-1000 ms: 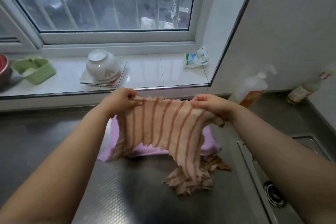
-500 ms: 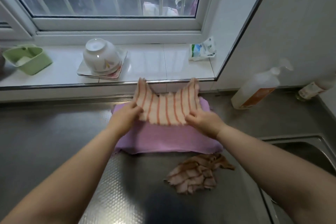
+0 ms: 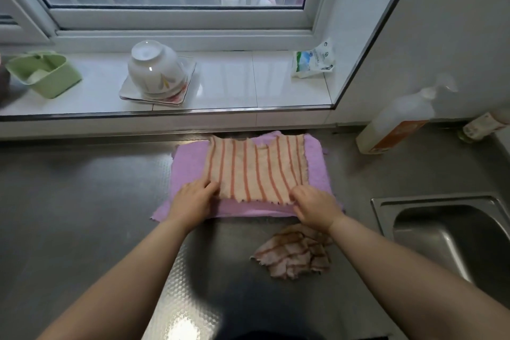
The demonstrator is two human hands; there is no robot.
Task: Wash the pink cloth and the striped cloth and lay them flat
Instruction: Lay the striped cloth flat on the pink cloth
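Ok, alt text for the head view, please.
Both hands, left hand and right hand, hold the near corners of a striped cloth spread flat on a pink cloth on a steel counter; another striped cloth lies crumpled nearby.

Both hands reach forward, left point(image 3: 192, 199) and right point(image 3: 315, 205), fingers curled, palms down

Steel counter point(image 3: 82, 201), pink cloth point(image 3: 187, 171), crumpled striped rag point(image 3: 292, 254)
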